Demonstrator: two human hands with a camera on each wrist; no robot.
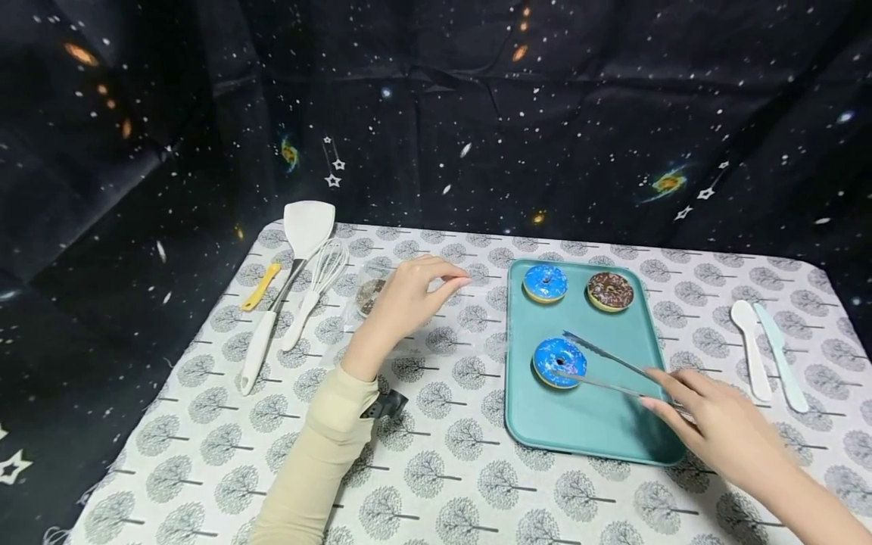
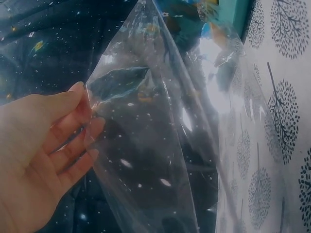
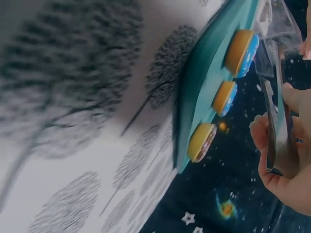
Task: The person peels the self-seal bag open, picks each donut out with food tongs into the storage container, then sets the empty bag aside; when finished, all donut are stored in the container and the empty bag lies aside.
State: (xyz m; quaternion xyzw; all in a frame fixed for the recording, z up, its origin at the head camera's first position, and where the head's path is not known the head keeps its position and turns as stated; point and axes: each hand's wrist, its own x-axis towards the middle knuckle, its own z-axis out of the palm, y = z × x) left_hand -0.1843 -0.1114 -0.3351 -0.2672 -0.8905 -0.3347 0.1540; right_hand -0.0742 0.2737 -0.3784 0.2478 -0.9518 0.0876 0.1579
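My left hand (image 1: 409, 299) pinches the edge of a clear plastic bag (image 2: 146, 131) between thumb and fingers, left of the tray. A brown doughnut (image 1: 369, 297) shows through the bag, partly hidden by this hand. In my right hand (image 1: 725, 428) I hold metal tongs (image 1: 606, 353), their arms spread apart. The tong tips overlap the front blue doughnut (image 1: 553, 356) in the head view; in the right wrist view they stand above the tray. Another blue doughnut (image 1: 545, 281) and a chocolate doughnut with sprinkles (image 1: 609, 291) sit at the back of the teal tray (image 1: 579, 428).
At the left lie a white spatula (image 1: 309, 225), a white whisk (image 1: 315, 291) and a small yellow-handled utensil (image 1: 261, 287). To the tray's right are a white spoon (image 1: 751, 348) and a pale green knife (image 1: 782, 359). A dark starry cloth (image 1: 436, 113) hangs behind the table.
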